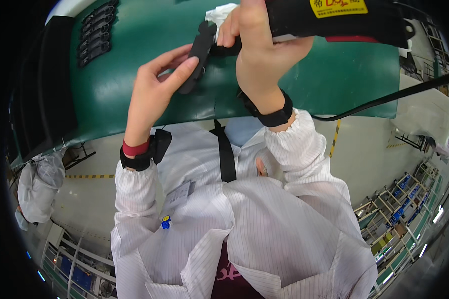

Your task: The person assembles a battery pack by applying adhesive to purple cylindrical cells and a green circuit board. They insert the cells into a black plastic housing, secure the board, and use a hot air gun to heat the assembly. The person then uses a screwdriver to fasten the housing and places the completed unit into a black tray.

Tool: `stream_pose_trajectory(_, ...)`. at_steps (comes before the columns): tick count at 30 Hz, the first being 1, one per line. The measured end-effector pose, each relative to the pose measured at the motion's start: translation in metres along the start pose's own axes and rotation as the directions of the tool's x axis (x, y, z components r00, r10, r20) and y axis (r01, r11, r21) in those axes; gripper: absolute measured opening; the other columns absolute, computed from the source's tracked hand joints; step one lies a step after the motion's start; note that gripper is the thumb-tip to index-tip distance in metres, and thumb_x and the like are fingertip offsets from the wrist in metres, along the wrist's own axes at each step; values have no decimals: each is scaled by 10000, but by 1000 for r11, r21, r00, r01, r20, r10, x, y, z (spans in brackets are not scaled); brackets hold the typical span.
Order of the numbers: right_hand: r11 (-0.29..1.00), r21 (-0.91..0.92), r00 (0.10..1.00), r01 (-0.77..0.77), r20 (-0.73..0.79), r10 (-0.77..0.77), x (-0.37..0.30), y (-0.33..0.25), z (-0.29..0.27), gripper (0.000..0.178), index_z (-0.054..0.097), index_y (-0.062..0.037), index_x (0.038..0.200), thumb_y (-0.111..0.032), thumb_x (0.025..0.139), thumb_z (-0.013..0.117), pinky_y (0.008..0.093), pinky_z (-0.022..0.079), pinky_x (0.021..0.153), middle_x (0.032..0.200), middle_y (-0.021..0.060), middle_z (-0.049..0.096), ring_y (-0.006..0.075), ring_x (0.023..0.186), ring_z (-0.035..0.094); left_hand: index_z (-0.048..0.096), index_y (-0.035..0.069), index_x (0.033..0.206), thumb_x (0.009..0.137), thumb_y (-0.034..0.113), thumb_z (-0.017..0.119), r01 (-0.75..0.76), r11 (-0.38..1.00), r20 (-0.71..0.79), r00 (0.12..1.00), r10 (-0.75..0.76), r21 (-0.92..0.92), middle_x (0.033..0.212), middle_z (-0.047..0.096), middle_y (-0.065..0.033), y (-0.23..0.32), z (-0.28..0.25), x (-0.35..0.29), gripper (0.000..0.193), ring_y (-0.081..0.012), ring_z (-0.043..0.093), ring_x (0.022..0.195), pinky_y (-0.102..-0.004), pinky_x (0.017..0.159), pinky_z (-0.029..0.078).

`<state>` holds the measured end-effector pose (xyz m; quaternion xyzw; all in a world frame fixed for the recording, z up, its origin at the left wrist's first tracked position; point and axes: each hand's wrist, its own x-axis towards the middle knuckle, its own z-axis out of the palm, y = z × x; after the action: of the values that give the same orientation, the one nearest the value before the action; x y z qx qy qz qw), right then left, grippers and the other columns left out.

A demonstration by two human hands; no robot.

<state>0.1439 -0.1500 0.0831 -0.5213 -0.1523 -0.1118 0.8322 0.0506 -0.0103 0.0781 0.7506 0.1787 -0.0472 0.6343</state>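
My left hand point(157, 82) grips a long, narrow black part point(201, 55) with rounded ends, thumb laid along its near side. The part is tilted over the green table. Close beside it, my right hand point(259, 47) is closed round a bulky black tool point(334, 22) with a yellow label and a loop at its right end. Its kind I cannot tell. The tool's dark left end is partly hidden by my fingers and lies near the part; whether they touch I cannot tell. Both wrists wear black bands, the left also a red one.
Several similar black parts point(96, 34) lie in a row at the table's point(334, 84) far left. A crumpled white sheet point(219, 14) is behind my hands. A black panel point(45, 84) stands along the left edge. A black cord point(384, 102) crosses the right side.
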Motion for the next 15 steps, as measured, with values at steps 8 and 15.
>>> stream_pose_trajectory(8, 996, 93, 996, 10, -89, -2, -5, 8, 7, 303, 504, 24, 1119, 126, 880, 659, 281, 458, 475, 811, 103, 607, 137, 535, 554, 668, -55, 1271, 959, 216, 718, 4, 998, 30, 1000, -2, -67, 1078, 715, -100, 2, -3, 3, 416, -129, 658, 1012, -291, 864, 558)
stream_pose_trajectory(15, 993, 115, 999, -6, -52, 12, -7, 6, 2, 307, 508, 12, 1134, 98, 891, 676, 290, 466, 477, 822, 113, 629, 148, 536, 562, 653, -65, 1286, 962, 204, 712, -51, 997, 10, 999, 52, -61, 1077, 717, -108, -3, 2, 0, 426, -122, 666, 964, -270, 824, 557)
